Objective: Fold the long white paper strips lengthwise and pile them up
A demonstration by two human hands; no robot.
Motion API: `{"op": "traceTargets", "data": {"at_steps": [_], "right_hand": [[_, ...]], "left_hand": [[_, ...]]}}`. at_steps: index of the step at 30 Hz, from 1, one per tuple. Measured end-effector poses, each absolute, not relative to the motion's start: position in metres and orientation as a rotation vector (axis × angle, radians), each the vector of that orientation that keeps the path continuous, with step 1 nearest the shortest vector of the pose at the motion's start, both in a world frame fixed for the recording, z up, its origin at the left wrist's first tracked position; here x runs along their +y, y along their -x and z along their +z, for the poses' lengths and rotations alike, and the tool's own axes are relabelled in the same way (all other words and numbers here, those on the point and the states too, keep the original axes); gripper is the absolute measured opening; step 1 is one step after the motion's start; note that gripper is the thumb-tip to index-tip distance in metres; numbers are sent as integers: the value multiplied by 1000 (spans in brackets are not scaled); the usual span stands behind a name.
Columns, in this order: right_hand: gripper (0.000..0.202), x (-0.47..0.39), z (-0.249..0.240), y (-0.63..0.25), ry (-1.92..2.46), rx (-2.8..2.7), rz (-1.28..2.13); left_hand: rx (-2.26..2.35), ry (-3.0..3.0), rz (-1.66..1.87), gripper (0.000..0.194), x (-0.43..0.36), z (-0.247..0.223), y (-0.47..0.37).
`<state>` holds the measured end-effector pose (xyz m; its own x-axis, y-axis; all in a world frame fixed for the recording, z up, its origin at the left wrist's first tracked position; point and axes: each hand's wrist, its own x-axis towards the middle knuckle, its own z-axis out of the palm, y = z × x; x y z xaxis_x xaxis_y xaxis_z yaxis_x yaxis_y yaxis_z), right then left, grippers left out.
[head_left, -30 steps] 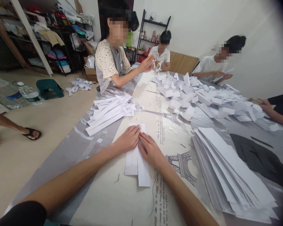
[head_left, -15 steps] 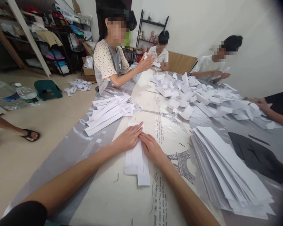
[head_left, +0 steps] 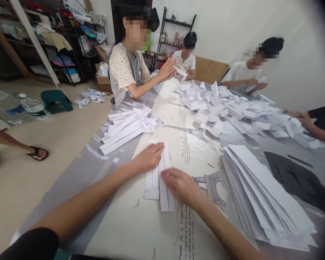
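The folded white paper (head_left: 152, 178) lies at the centre of the frame, long and narrow, running nearly up and down. It shows as two strips side by side: the left one ends higher at the bottom, while the right strip (head_left: 166, 195) reaches lower. Fine dark lines run lengthwise along both, and a crosswise crease or edge shows near the foot of the left one. The paper looks flat on the cream printed cover (head_left: 119, 231).

The left hand (head_left: 148, 157) rests palm down across the upper part of the paper, fingers together and stretched toward the upper right; it presses rather than clasps. Its forearm comes in from the lower left. The right hand (head_left: 180, 184) is just right of centre, fingers bent and tips at the right strip, slightly blurred; whether they pinch it or merely touch it I cannot tell. That forearm enters from the lower right.

Above and left of the paper lies a pile of white strips (head_left: 128, 126), near the left hand but apart from it. At the right of the frame a fanned stack of paper (head_left: 268, 202) stands beyond the right forearm. A heap of folded pieces (head_left: 219, 108) spreads across the upper right. The table's edge slants from lower left toward upper centre, with floor (head_left: 54, 148) beyond; printed cover shows between paper and stack.
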<state>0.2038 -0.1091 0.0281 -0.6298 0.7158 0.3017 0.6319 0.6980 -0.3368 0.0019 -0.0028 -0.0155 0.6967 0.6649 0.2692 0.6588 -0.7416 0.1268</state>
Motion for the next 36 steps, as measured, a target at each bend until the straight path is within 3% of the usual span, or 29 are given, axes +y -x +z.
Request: {"op": "traceTargets", "data": {"at_steps": [2, 6, 9, 12, 21, 36], "right_hand": [[23, -136, 35, -211, 861, -2622, 380], [36, -166, 29, -224, 825, -2627, 427], [29, -167, 20, -226, 830, -2581, 411], [19, -165, 16, -222, 800, -2575, 299], [22, -169, 13, -217, 663, -2645, -100], [19, -156, 26, -214, 792, -2553, 151]], "left_hand": [[1130, -2882, 456, 50, -3, -15, -2], [1136, -2876, 469, 49, -2, -16, -4], [1135, -2850, 490, 48, -2, -16, -5], [1132, -2837, 496, 49, -2, -16, -5], [1152, -2836, 499, 48, -2, -18, -5], [1118, -2905, 735, 38, -7, -9, -5]]}}
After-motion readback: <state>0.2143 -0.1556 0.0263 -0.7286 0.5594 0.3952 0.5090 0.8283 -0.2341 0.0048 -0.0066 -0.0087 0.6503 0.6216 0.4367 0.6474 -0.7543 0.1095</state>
